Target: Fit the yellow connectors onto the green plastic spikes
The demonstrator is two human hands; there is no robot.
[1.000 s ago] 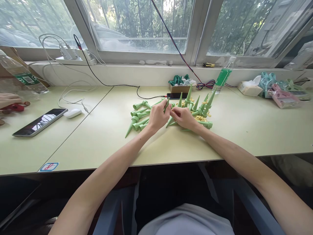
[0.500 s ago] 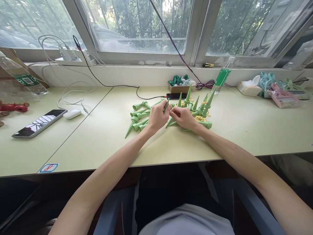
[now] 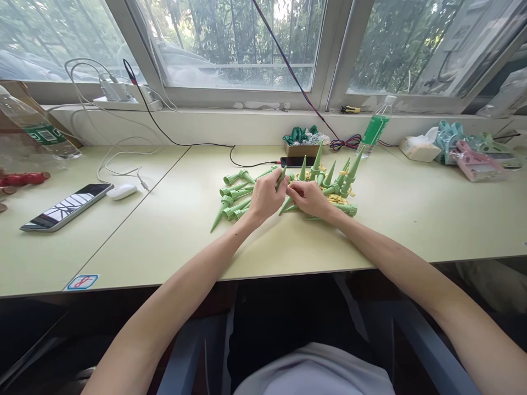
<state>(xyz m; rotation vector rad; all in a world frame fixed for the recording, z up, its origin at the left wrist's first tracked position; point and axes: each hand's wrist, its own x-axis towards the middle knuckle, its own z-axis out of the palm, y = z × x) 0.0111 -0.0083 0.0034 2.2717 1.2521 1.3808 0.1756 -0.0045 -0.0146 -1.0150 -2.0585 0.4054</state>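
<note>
Between the two bare hands, the tapered pale-green plastic spike [image 3: 281, 175] could, I judge, twist or slip if the left grip loosened while the right fingertips pressed against it; an outward elbow nudge might also topple the upright spikes. The left hand [image 3: 265, 195] is curled closed around that spike, its tip poking out above the fist. The right hand [image 3: 312, 197] has thumb and fingertips drawn together just beside it; whatever they pinch is too small to make out. Left of the left hand lie loose green plastic spikes with ribbed caps [image 3: 226, 201]. Behind and right of the right hand, upright green plastic spikes [image 3: 317, 163] stand among small yellow plastic pieces [image 3: 340, 199]. Beyond both hands lies a black phone [image 3: 297, 162].
</note>
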